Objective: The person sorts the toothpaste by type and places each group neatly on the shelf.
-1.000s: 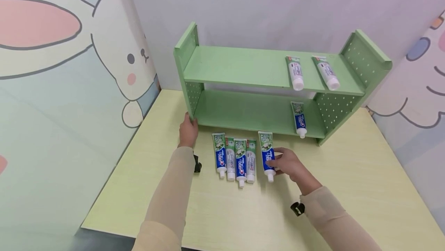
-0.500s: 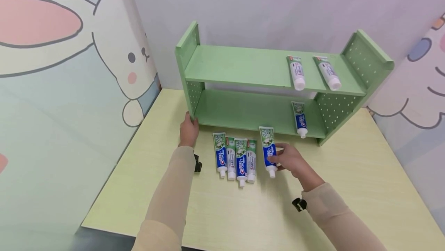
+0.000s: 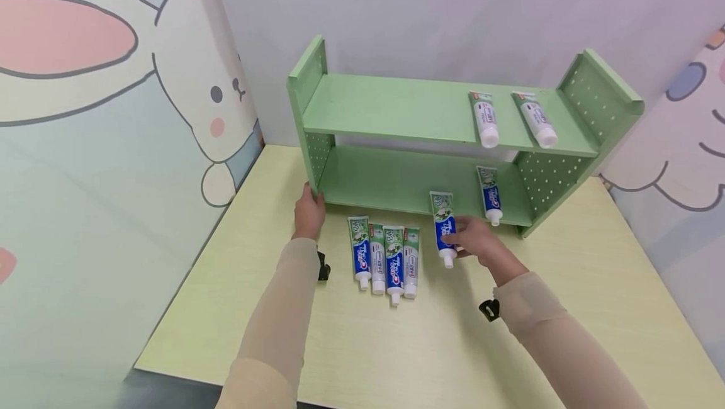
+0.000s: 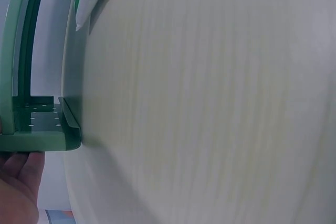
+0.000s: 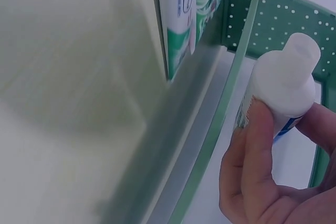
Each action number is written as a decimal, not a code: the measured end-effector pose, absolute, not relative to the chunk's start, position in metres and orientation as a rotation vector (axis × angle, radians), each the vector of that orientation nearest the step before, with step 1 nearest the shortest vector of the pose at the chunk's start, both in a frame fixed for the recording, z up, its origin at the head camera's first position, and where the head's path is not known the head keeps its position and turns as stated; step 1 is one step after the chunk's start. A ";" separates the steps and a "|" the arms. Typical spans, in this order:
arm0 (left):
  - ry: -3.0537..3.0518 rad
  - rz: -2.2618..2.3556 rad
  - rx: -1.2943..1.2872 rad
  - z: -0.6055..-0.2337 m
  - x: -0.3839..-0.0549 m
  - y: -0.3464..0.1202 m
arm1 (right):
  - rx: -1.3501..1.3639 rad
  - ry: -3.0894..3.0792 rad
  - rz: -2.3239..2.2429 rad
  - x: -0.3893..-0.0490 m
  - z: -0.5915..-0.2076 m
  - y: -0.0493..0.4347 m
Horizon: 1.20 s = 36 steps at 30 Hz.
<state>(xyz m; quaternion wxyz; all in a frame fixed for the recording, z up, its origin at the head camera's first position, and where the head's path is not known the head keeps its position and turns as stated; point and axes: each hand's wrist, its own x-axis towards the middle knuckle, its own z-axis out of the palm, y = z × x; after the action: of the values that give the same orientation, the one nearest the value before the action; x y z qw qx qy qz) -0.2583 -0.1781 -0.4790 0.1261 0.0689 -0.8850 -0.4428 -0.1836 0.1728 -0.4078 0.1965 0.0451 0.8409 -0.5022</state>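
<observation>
My right hand [image 3: 481, 242] pinches a blue, green and white toothpaste tube [image 3: 443, 220] between thumb and fingers, cap end toward me. The tube's upper end overlaps the front edge of the lower board of a green two-tier shelf [image 3: 391, 110]. In the right wrist view its white cap [image 5: 287, 69] shows above my fingers [image 5: 260, 148]. My left hand [image 3: 309, 214] grips the bottom front corner of the shelf's left side panel; the left wrist view shows its fingers behind the green panel [image 4: 39, 141]. Several toothpaste tubes [image 3: 394, 264] lie side by side on the table, between my hands.
Two white-and-green tubes [image 3: 484, 121] lie on the upper board, toward the right. One blue-and-green tube [image 3: 489, 195] lies at the right of the lower board. The pale wooden table [image 3: 362, 352] borders a cartoon-printed wall [image 3: 187, 119] on the left.
My right hand has lifted the tube and carried it forward, from beside the row to the front edge of the lower board. My left hand stays at the shelf's left panel.
</observation>
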 end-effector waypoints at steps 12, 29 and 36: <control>-2.574 -1.314 0.211 -0.475 -0.256 -0.175 | 0.208 2.369 -1.403 -0.209 -0.399 0.177; -2.564 -1.329 0.211 -0.474 -0.256 -0.175 | 0.259 2.375 -1.387 -0.239 -0.400 0.182; -2.552 -1.332 0.210 -0.476 -0.254 -0.177 | 0.265 2.379 -1.403 -0.250 -0.403 0.187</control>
<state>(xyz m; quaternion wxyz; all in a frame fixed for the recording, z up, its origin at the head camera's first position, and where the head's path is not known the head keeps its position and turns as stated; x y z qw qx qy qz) -0.2540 -0.1767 -0.4764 0.1271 0.0721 -0.8771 -0.4576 -0.2502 0.1873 -0.4029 0.1825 0.0940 0.8431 -0.4970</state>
